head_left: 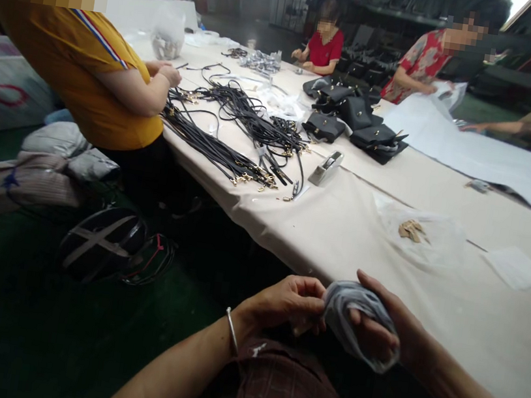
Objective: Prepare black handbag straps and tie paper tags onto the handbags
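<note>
A loose coil of thin greyish, see-through strip, perhaps plastic film (346, 306), is looped around the fingers of my right hand (377, 336), just off the near edge of the table. The right thumb points up beside the loop, and the other fingers pass through it. My left hand (287, 304), with a bangle at the wrist, pinches the coil's left side between thumb and fingers. Both hands are in front of a brown checked garment (287, 393).
On the cloth-covered table (310, 232) lie black straps (236, 129) with gold clips, a tape dispenser (326, 168), black bags (356, 116) and a clear plastic bag (430, 239) with tan pieces. A person in yellow (97, 63) stands left; others work at the far side.
</note>
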The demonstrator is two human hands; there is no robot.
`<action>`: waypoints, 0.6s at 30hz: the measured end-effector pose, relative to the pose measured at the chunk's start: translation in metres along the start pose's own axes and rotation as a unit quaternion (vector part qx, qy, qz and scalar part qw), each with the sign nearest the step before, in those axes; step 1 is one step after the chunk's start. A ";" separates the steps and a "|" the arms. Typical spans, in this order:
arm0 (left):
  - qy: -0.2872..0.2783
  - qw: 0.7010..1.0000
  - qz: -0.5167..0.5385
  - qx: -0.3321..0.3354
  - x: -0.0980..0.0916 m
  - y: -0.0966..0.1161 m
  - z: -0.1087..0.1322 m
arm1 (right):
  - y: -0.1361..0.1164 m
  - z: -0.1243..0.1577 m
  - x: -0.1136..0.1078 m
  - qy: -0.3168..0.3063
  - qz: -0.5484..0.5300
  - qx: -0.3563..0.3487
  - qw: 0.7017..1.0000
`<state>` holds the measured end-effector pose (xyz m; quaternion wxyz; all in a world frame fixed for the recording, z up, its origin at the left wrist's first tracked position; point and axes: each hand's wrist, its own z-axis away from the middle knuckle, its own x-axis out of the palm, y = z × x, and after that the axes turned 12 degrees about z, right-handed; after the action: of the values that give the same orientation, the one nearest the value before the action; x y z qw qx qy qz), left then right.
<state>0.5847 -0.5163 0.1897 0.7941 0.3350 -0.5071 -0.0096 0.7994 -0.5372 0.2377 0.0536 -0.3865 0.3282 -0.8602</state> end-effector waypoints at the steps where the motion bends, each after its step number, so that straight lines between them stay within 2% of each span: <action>1: 0.003 0.999 0.037 0.009 0.003 -0.004 -0.005 | 0.001 -0.002 -0.003 -0.013 -0.028 -0.022 0.999; 5: 0.018 0.989 0.143 0.039 0.009 -0.017 -0.028 | 0.004 -0.008 -0.017 -0.002 -0.080 -0.082 0.993; 9: 0.030 0.986 0.163 0.021 0.011 -0.020 -0.049 | 0.001 -0.013 -0.035 0.029 -0.093 -0.108 0.989; 14: 0.042 0.984 0.168 0.030 0.014 -0.013 -0.072 | -0.009 -0.021 -0.059 0.066 -0.112 -0.113 0.985; 18: 0.034 0.983 0.174 0.043 0.012 -0.007 -0.093 | -0.020 -0.025 -0.078 0.106 -0.122 -0.084 0.983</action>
<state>0.6680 -0.4774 0.1712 0.7852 0.2757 -0.5305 0.1612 0.8389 -0.4817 0.1881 -0.1193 -0.3337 0.3533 -0.8658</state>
